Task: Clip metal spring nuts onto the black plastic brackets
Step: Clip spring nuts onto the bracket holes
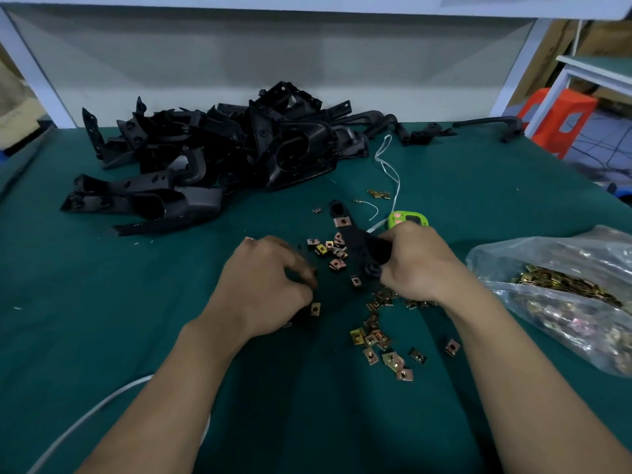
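Head view: the right hand (413, 265) grips one black bracket (359, 241) at its near end, fingers curled round the boss there. The bracket's long arm points far and left over the green counter (102, 302). One clipped nut (343, 221) already sits on that arm near the far tip.

The left hand (270, 285) is knuckles-up just left of the bracket, with its fingers curled down toward the cloth. The fingertips are blurred and in shadow, so I cannot tell whether they pinch a nut.

Loose spring nuts (376, 340) lie scattered between and near the two hands. One single nut (315, 308) lies just beside the left hand. A clear bag (561, 295) at the right holds many more, and a pile of brackets (212, 148) waits at the far left.

The nuts look like thin folded sheet metal: light, springy, smooth-plated and small enough to slip or flick away. Each is probably best pinched by its flat faces with the open mouth leading, then pushed onto an edge until it seats over a hole.

The bracket looks like rigid moulded plastic, light and stiff. Holding it close to the spot being clipped should stop the arm flexing or twisting under the push. The cloth gives little for a nut to slide against, so picking one up likely needs a fingertip pinch.
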